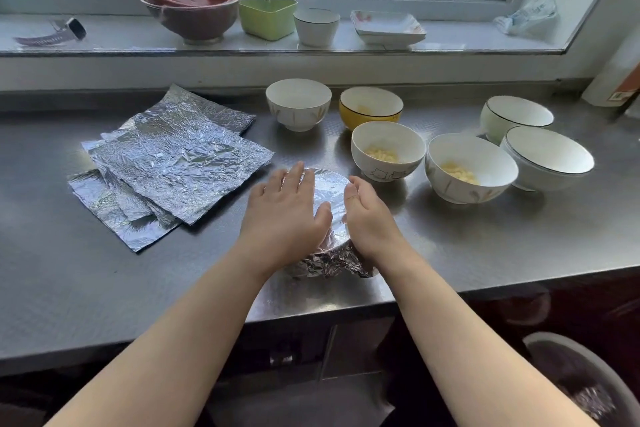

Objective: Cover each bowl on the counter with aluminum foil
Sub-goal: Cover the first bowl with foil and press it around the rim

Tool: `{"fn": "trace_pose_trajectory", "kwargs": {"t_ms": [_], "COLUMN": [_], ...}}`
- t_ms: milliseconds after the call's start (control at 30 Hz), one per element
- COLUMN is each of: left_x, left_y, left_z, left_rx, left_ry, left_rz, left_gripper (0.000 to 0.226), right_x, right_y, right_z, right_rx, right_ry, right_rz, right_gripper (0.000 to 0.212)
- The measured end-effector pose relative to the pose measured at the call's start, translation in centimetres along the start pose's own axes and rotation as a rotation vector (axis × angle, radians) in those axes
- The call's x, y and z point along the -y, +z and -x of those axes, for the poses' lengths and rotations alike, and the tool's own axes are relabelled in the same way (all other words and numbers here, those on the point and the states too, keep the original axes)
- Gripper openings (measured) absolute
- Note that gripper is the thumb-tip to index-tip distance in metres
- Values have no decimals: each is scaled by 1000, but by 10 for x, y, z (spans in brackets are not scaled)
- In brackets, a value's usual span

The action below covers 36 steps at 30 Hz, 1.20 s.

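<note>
A foil-covered bowl (329, 191) stands near the front of the steel counter (104, 270), its foil crumpled down around the sides. My left hand (287, 208) lies flat on the foil top with fingers straight. My right hand (367, 218) cups the bowl's right side, fingers curled against the foil. Several loose foil sheets (173, 159) lie stacked to the left. Uncovered bowls stand behind and to the right: a white one (298, 102), a yellow one (370, 107), two white ones holding yellow food (388, 149) (471, 166), and white bowls farther right (547, 156) (516, 116).
On the windowsill stand red-brown stacked bowls (190, 3), a green container (266, 15), a white cup (316, 26), a square dish (388, 26), a watch (65, 32) and a plastic bag (530, 15). A bottle (616, 80) stands far right. A bin (585, 378) sits below the counter edge.
</note>
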<state>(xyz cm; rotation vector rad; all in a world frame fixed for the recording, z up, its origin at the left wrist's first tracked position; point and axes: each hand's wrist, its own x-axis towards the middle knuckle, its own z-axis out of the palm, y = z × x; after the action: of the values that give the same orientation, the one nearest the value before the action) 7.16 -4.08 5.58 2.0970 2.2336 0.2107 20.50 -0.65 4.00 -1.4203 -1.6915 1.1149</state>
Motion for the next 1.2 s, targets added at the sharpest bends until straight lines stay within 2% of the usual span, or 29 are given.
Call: {"fn": "trace_pose_trajectory", "kwargs": {"t_ms": [233,400,600,700,767,833,900,1000,1200], "left_x": [-2,-14,-18,-15,-6,7,19,26,24], "left_y": [-1,-3,-16,-20,-21,-17,-10,-3,1], "left_z": [1,7,14,14,7,-1,-5,-7,-9], "left_rx": [21,35,93,-28,-111,-98,-62,-97,-195], "left_ry": [-23,-131,-223,-185,-93,6,67,87,-80], "left_rz": [3,71,304,257,160,109,194,385,812], "left_gripper": [65,76,81,75,68,61,54,45,35], "right_x": [3,14,34,38,34,26,17,11,8], "right_y": [-7,-17,-36,-27,-15,-5,-1,2,4], "right_z": [1,0,5,14,13,9,5,6,5], "right_rx": [71,134,-45,-28,32,64,43,13,-21], "right_ry": [43,28,-104,-160,-143,-91,-82,-80,-77], "right_rz": [-47,-8,136,205,273,324,334,290,188], "right_gripper": [46,57,48,46,34,34,26,41,45]}}
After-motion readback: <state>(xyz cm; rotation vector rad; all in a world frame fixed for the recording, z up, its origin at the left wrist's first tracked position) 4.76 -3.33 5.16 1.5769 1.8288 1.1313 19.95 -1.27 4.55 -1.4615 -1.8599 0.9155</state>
